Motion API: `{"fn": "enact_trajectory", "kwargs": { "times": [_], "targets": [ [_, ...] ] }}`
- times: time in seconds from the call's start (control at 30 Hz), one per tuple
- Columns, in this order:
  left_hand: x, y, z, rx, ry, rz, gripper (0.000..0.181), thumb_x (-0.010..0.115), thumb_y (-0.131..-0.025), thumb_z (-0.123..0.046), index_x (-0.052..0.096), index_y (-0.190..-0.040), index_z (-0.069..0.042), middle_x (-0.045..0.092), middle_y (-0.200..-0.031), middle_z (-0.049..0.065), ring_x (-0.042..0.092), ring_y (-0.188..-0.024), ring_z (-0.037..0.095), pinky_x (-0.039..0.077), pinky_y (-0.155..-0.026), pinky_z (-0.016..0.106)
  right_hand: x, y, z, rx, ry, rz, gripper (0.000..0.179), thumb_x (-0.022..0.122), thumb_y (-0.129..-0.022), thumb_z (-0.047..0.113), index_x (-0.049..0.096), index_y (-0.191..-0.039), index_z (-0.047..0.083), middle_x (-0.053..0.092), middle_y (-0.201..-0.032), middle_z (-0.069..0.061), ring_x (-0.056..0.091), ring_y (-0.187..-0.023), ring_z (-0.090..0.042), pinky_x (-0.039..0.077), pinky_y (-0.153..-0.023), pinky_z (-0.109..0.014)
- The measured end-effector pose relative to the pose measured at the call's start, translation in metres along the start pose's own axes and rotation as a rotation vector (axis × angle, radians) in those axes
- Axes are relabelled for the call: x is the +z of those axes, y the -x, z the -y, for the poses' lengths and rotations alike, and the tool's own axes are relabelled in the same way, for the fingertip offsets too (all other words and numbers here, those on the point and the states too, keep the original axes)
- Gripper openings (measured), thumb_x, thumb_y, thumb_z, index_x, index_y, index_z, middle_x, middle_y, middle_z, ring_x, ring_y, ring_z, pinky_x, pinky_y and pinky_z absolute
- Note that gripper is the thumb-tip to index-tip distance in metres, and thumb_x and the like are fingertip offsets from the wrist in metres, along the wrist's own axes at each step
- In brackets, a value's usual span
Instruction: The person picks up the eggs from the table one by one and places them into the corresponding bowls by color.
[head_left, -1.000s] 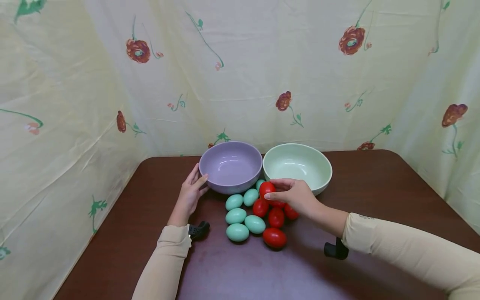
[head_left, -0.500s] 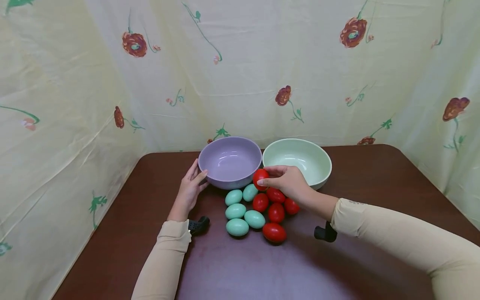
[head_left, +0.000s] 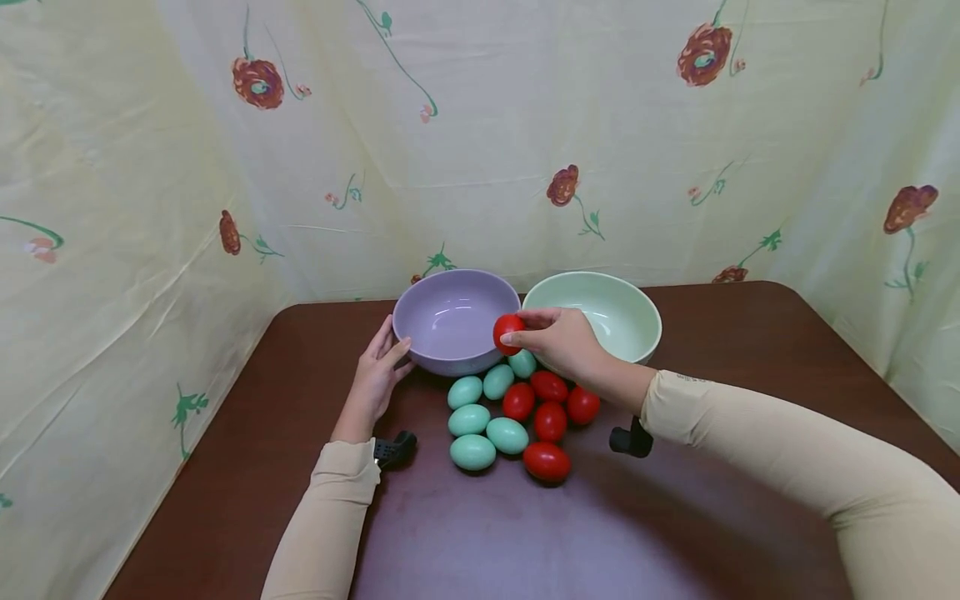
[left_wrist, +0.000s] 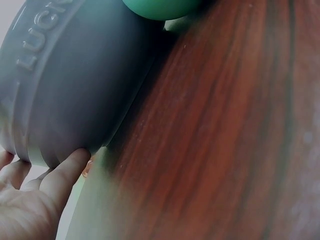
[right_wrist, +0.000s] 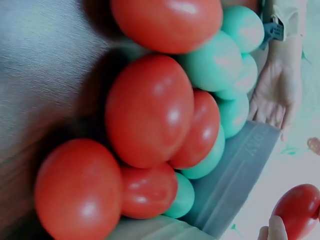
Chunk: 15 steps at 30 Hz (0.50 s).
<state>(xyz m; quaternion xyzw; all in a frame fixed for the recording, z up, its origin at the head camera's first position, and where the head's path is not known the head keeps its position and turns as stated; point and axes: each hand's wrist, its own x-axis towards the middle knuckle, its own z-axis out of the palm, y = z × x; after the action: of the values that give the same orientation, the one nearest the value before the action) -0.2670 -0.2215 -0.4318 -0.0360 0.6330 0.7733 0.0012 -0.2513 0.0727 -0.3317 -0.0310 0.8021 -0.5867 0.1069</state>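
My right hand (head_left: 566, 343) pinches a red egg (head_left: 507, 335) between thumb and fingers, raised over the near right rim of the purple bowl (head_left: 459, 367). In the right wrist view that held egg (right_wrist: 296, 210) shows at the lower right corner with a fingertip against it. My left hand (head_left: 375, 379) rests with extended fingers against the left side of the purple bowl; the left wrist view has its fingertips on the outer wall (left_wrist: 85, 95). Several teal eggs (head_left: 469, 420) and several red eggs (head_left: 551, 422) lie grouped on the table in front of the bowls.
A pale green bowl (head_left: 630, 321) stands right of the purple one, partly hidden by my right hand. The dark brown table (head_left: 720, 333) ends at the back against a flowered curtain (head_left: 465, 208). Black wrist devices (head_left: 395, 450) sit at both sleeves.
My right hand has lifted the red egg up and leftward, from the group to the purple bowl's rim. The left hand keeps its place on that bowl. The head view has shifted slightly.
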Motion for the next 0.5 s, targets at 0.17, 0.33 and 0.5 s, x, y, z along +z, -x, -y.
{"fn": "enact_trajectory", "kwargs": {
  "times": [0.17,0.33,0.5],
  "targets": [
    [0.001,-0.001,0.000,0.003,0.004,0.006,0.074,0.060,-0.100,-0.019,0.018,-0.160,-0.025,0.008,-0.169,-0.004,0.025,-0.153,0.020,0.037,-0.116,0.050,0.007,-0.009,0.007,0.009,-0.146,0.016,0.053,0.077,-0.087,0.020,0.061,-0.136,0.007,0.066,-0.130,-0.014,0.065,-0.112,-0.021,0.053,-0.103,-0.039],
    [0.002,-0.002,0.000,0.001,0.013,0.012,0.075,0.061,-0.099,-0.019,0.018,-0.160,-0.026,0.008,-0.169,-0.004,0.025,-0.152,0.020,0.038,-0.115,0.049,0.013,-0.017,0.012,-0.003,-0.157,0.009,0.053,0.077,-0.087,0.018,0.061,-0.135,0.007,0.065,-0.131,-0.014,0.066,-0.111,-0.023,0.052,-0.104,-0.042],
    [0.001,-0.001,0.001,0.003,0.007,0.008,0.074,0.060,-0.100,-0.020,0.018,-0.160,-0.026,0.008,-0.169,-0.003,0.029,-0.151,0.022,0.038,-0.115,0.050,0.021,-0.023,0.013,-0.027,-0.028,-0.014,0.051,0.079,-0.085,0.025,0.065,-0.131,0.010,0.069,-0.125,-0.011,0.066,-0.106,-0.024,0.056,-0.099,-0.038]
  ]
}}
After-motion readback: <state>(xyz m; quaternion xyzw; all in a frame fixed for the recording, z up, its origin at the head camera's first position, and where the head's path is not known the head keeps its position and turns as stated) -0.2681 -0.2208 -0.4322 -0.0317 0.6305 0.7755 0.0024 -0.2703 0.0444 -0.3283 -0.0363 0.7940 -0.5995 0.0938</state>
